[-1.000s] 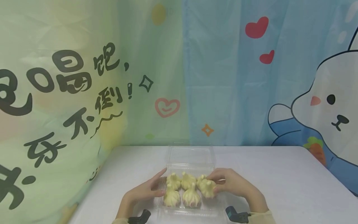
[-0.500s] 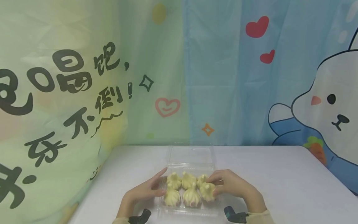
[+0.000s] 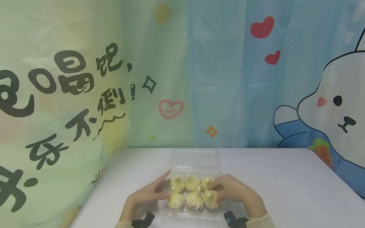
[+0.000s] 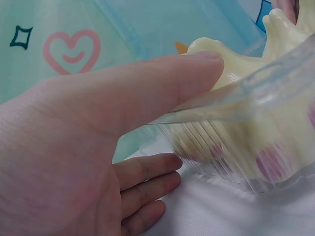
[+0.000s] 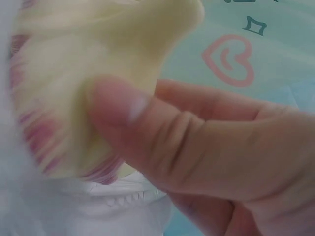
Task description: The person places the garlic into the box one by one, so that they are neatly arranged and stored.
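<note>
A clear plastic clamshell box point(image 3: 178, 214) stands on the table, holding yellowish garlic bulbs point(image 3: 195, 200) in two rows. My right hand point(image 3: 235, 191) grips the garlic bulb point(image 3: 210, 199) at the front right, thumb on its near side. Close up in the right wrist view, the thumb presses the purple-streaked bulb point(image 5: 54, 98); the fingers behind are partly hidden. At the box's left side, my left hand point(image 3: 146, 193) is spread. Its thumb point(image 4: 167, 81) lies over the rim and overlaps a bulb in the left wrist view, while the straight fingers point(image 4: 150, 169) reach along the outer wall.
The clear lid point(image 3: 195, 157) is folded back behind the box, toward the far edge of the white table point(image 3: 271, 167). A printed curtain point(image 3: 219, 79) hangs behind. Dark wrist devices point(image 3: 144, 220) sit below both hands.
My right hand has lowered and moved slightly left with the garlic bulb, which now sits lower at the front right of the box. The left hand stays put.
</note>
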Action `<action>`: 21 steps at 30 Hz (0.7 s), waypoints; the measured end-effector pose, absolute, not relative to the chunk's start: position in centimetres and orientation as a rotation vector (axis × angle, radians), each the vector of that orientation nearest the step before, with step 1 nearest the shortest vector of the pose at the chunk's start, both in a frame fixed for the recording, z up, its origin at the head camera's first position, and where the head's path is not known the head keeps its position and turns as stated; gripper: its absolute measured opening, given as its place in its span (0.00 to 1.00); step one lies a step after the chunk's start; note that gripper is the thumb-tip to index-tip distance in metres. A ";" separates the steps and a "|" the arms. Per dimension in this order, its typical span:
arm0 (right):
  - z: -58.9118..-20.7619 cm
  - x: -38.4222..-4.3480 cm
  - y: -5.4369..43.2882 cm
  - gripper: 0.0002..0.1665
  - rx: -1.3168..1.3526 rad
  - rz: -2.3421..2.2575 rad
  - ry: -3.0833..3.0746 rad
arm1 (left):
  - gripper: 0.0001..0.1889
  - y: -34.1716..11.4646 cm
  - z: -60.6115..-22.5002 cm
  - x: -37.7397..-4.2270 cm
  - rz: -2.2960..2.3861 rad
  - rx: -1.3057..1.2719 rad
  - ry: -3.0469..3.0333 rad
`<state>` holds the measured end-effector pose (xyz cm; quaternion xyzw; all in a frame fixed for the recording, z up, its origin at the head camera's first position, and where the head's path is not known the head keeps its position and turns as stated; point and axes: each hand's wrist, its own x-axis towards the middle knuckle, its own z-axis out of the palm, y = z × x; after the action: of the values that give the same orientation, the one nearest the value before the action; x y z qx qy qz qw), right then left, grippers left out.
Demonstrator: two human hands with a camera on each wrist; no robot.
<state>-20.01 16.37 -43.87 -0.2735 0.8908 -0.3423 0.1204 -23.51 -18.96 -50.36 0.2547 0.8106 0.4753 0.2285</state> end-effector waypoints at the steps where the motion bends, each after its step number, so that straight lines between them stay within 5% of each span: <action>1: -43.8 -20.0 16.3 0.26 -0.800 -0.989 2.609 | 0.46 -18.9 -50.3 -23.5 1.309 0.703 2.231; 21: -43.7 -19.5 15.5 0.19 -0.786 -0.919 2.668 | 0.48 -18.8 -49.9 -23.2 1.294 0.710 2.255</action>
<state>-19.53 15.48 -43.72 -0.2670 0.9057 -0.3119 0.1061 -23.20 -18.80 -49.93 0.2569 0.8159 0.4683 0.2214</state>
